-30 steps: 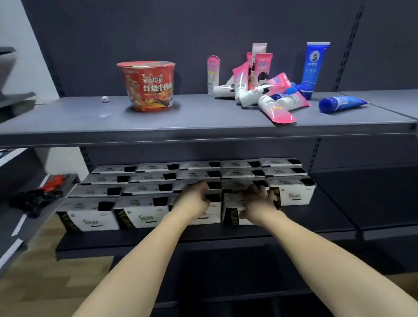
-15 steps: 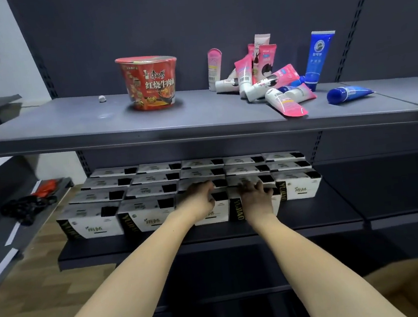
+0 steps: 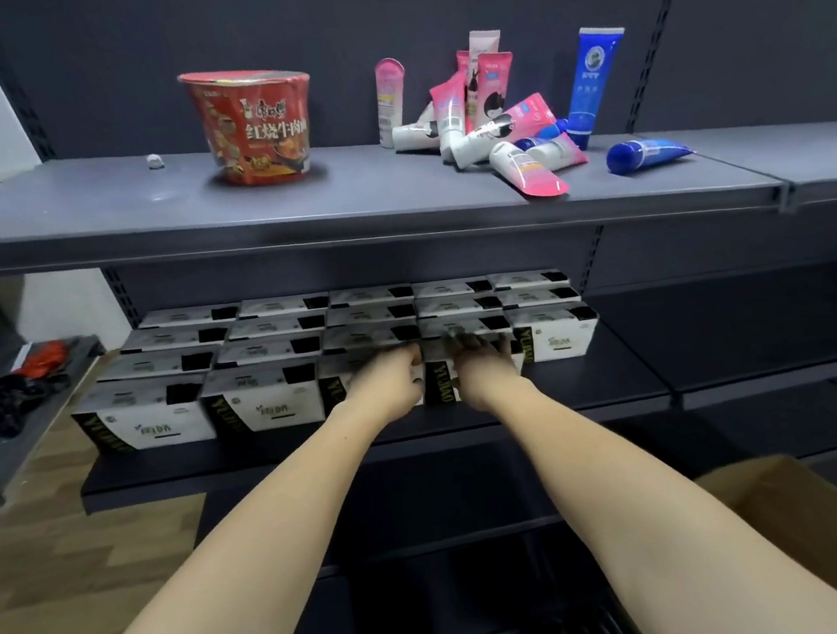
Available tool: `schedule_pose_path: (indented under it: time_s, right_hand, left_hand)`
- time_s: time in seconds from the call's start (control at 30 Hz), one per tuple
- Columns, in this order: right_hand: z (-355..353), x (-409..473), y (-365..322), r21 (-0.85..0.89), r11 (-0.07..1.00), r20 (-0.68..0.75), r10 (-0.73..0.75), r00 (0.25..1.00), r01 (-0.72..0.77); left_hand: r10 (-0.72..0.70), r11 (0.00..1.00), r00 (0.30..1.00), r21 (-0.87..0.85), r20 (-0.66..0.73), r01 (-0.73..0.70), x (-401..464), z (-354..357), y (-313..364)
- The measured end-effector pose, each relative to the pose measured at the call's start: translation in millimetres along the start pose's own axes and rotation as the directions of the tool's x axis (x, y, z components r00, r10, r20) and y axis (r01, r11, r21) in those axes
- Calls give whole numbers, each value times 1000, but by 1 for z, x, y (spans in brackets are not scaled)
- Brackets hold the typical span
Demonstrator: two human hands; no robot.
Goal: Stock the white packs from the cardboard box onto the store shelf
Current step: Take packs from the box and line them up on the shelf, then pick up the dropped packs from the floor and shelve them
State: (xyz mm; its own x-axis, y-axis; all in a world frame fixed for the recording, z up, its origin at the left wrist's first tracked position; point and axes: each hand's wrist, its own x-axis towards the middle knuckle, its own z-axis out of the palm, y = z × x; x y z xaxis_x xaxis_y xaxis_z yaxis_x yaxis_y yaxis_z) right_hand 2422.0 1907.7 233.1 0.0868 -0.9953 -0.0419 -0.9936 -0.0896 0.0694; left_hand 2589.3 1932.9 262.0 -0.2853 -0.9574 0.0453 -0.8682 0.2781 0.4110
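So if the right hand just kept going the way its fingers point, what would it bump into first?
Probably the white pack in the row right behind: the right hand lies on a front pack, its fingers aimed toward the shelf's back. Depth is hard to judge.

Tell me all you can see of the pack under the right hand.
The white pack is a small carton-like box with a dark side panel bearing yellow lettering and a black patch on top. It sits upright in the front row of the lower shelf, fourth from the left, tight against its neighbours. The right hand rests over its top and front, hiding most of it; the left hand lies on the pack beside it.
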Motion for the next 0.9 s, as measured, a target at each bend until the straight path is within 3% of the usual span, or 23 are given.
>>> schedule_pose_path:
  time_s: [0.17, 0.3, 0.63, 0.9]
  right_hand:
    - [2, -33, 12, 126, 982, -214, -111, 971, 141]
    - [19, -62, 33, 225, 945, -211, -192, 958, 239]
    - [120, -160, 94, 412, 876, 24, -286, 958, 251]
    - [221, -230, 117, 480, 852, 292, -381, 878, 210]
  left_hand:
    - [-51, 997, 998, 55, -31, 52, -18, 10, 20]
    - [-117, 989, 993, 85, -19, 118, -35, 28, 42]
    - [-298, 943, 935, 211, 193, 257, -108, 130, 100]
    - [-466, 884, 829, 211, 310, 418, -188, 227, 124]
